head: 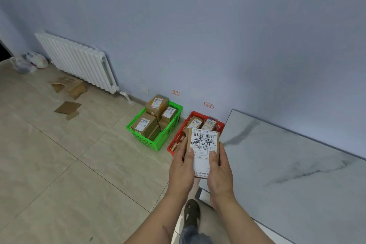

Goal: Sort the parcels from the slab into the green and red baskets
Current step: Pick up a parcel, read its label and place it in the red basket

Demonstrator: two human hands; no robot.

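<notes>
**Now holding one parcel over the red basket**

Both of your hands are clamped on the same parcel (204, 148). Your left hand (183, 166) wraps its left edge with the thumb lying on the label, and your right hand (218, 168) grips the right edge, thumb likewise pressed on the white paper. The parcel is held up, label facing you, in front of the red basket (175, 145) and just beside the near corner of the slab (297, 164).

It looks like a small, flat cardboard box: stiff, probably light, and unlikely to sag or slip. Holding it by the two long edges, as you do, seems the sound grip; the glossy label is likely the slickest part, so keep your fingers on bare card. Avoid crushing the corners.

Further out, the red basket already holds a few parcels, and the green basket (158, 142) to its left holds more, stacked unevenly. Small handwritten tags (175, 92) sit on the wall above each basket. Cardboard scraps (68, 107) lie on the floor near a white radiator (79, 61).
</notes>
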